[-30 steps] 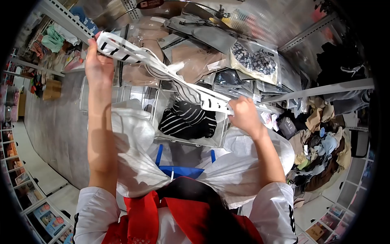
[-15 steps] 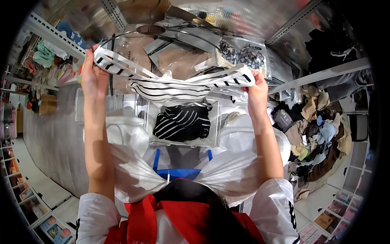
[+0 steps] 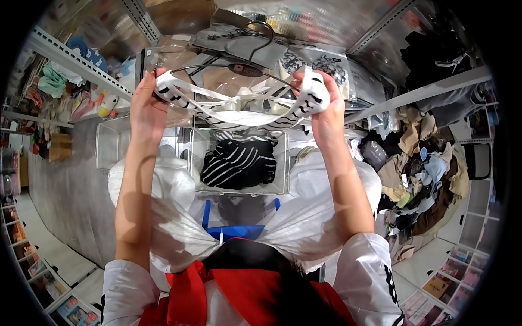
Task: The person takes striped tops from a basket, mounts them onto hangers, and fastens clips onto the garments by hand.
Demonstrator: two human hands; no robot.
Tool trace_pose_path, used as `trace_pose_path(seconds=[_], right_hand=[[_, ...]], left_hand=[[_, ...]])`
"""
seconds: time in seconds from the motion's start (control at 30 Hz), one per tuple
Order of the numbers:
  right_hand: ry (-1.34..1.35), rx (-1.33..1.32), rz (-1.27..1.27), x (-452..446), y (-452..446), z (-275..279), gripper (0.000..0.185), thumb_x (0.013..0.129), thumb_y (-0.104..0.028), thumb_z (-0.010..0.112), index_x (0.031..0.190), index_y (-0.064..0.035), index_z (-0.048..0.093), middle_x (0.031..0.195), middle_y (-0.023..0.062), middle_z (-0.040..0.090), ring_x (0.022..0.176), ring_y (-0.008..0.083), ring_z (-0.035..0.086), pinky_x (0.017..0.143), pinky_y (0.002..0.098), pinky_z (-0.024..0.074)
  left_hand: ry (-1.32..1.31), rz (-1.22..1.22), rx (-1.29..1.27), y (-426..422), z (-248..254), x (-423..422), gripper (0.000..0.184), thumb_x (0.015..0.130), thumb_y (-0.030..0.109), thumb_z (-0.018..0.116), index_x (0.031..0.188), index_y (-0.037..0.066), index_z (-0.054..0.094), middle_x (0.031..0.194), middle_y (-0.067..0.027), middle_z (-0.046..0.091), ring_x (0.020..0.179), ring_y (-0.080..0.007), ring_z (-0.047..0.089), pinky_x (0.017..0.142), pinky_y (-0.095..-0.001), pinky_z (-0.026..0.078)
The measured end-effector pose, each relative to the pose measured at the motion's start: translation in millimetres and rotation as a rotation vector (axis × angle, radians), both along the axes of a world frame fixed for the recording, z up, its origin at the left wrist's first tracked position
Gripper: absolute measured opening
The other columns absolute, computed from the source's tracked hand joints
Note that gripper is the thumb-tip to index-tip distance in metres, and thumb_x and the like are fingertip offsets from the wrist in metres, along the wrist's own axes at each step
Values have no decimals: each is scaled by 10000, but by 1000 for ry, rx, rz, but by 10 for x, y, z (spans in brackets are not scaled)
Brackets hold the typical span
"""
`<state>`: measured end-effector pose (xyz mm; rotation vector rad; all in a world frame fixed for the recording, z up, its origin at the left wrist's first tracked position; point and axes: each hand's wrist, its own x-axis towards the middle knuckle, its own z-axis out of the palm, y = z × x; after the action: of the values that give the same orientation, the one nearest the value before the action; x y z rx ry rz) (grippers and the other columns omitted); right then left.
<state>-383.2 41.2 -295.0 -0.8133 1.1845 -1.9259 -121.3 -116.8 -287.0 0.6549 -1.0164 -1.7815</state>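
Note:
A white bra top with black stripes [image 3: 250, 118] is stretched between my hands, its straps running to a thin dark hanger [image 3: 244, 69]. My left hand [image 3: 148, 106] is closed around the garment's left end and the hanger's end. On the other side, my right hand [image 3: 330, 111] grips the bunched right end, fingers partly behind the fabric. The hanger's hook points up and away from me. Below the bra top, a black garment with white stripes [image 3: 239, 163] lies in a pale bin [image 3: 286, 168] between my knees.
Plastic-bagged clothes [image 3: 217, 81] are piled on the shelf ahead. A second pale bin [image 3: 111, 144] stands to the left. On the right sits a large heap of mixed clothes [image 3: 421, 179]. White perforated shelf posts [image 3: 76, 57] flank both sides, and a cardboard box [image 3: 60, 148] is farther left.
My hands have come closer together, so the bra top sags more between them. The hanger has shifted right and down, with its hook now visible above the fabric.

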Motion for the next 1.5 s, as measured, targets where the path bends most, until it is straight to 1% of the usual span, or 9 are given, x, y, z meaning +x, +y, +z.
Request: trace_pose_path(seconds=[0.07, 0.27, 0.63, 0.9, 1.0, 1.1, 1.2, 1.23, 1.5], right_hand=[[359, 181, -73, -14, 11, 55, 296, 823, -137, 506, 1079, 8, 478, 1000, 122, 587, 912, 202, 563, 827, 336, 432], [-111, 32, 175, -170, 58, 229, 297, 883, -177, 482, 1079, 45, 508, 915, 97, 600, 787, 141, 568, 742, 274, 456], [-123, 122, 678, -379, 111, 274, 248, 843, -154, 567, 996, 40, 559, 846, 96, 612, 711, 137, 589, 657, 236, 488], [-307, 94, 339, -165, 94, 230, 169, 842, -157, 559, 899, 1, 535, 735, 29, 561, 625, 98, 556, 591, 214, 469], [-356, 158, 408, -181, 111, 273, 132, 822, -115, 565, 875, 1, 527, 744, 32, 558, 627, 90, 554, 602, 208, 487], [-406, 140, 509, -241, 129, 199, 170, 840, -121, 539, 934, 22, 541, 785, 69, 593, 662, 120, 601, 618, 221, 526], [-474, 139, 575, -267, 135, 185, 174, 858, -88, 497, 974, 32, 547, 822, 88, 612, 690, 131, 619, 632, 230, 541], [-482, 151, 554, -270, 131, 186, 167, 856, -73, 490, 975, 30, 546, 829, 87, 611, 700, 131, 619, 635, 231, 541], [-704, -187, 246, -120, 77, 74, 151, 863, -18, 441, 988, 6, 523, 836, 71, 600, 740, 132, 613, 643, 221, 537]], left_hand=[[31, 32, 38, -3, -38, -30, 322, 891, 302, 479, 1032, 19, 537, 891, -56, 602, 812, -150, 578, 748, -288, 464], [111, 108, 161, -162, -22, 111, 326, 899, 305, 462, 1065, 30, 522, 929, -37, 605, 868, -150, 570, 802, -294, 436], [169, -30, 172, -220, -40, 217, 298, 916, 284, 423, 1018, 33, 545, 899, -34, 618, 822, -142, 591, 760, -283, 461], [117, 0, 194, -202, -30, 172, 291, 916, 293, 421, 986, 45, 557, 900, -33, 619, 820, -138, 589, 774, -287, 445], [144, -69, 127, -197, 16, 176, 294, 917, 295, 421, 971, 40, 558, 889, -30, 619, 818, -133, 588, 749, -277, 453], [-137, -10, -48, -151, 171, 146, 245, 917, 246, 434, 972, 42, 557, 870, -5, 601, 773, -94, 560, 700, -225, 435], [-851, -37, -549, -399, 8, 315, 193, 914, 188, 441, 987, 47, 551, 819, 33, 556, 700, -51, 490, 634, -180, 386], [-795, -82, -501, -391, 1, 315, 150, 909, 158, 443, 955, 55, 542, 765, 62, 499, 648, -28, 408, 597, -167, 338], [-361, -133, -214, -113, 75, 149, 199, 922, 217, 433, 884, 47, 529, 774, 34, 514, 667, -34, 453, 620, -186, 376]])
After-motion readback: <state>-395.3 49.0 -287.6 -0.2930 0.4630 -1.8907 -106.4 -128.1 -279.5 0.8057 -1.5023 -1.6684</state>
